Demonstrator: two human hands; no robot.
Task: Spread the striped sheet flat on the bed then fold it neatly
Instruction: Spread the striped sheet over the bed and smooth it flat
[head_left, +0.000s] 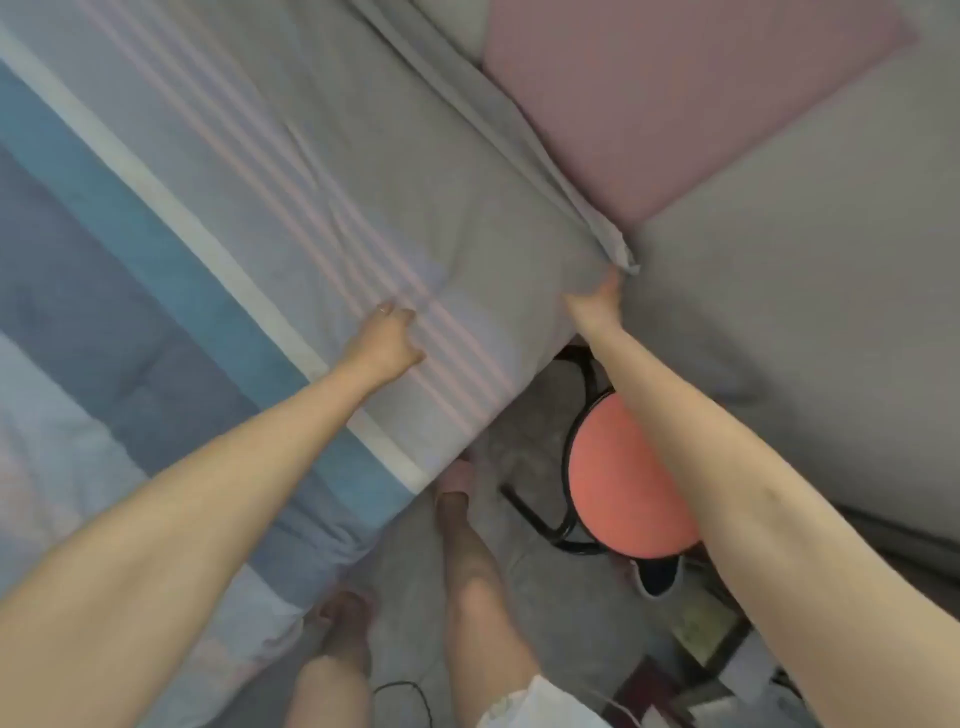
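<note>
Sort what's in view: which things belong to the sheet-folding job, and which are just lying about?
Belongs to the job:
striped sheet
left hand, fingers curled on the sheet
right hand, pinching the sheet's grey corner

Just lying about:
pink cushion
red-seated stool
dark shoe by the stool
black cable on the floor

Head view: one wide-angle camera worn on the person's head. Faces forward and steeply down, close over the striped sheet (363, 208). Both arms run in from the lower corners to the left hand (387, 340) and right hand (597, 306) at mid-frame, with legs and floor (561, 597) directly beneath.
</note>
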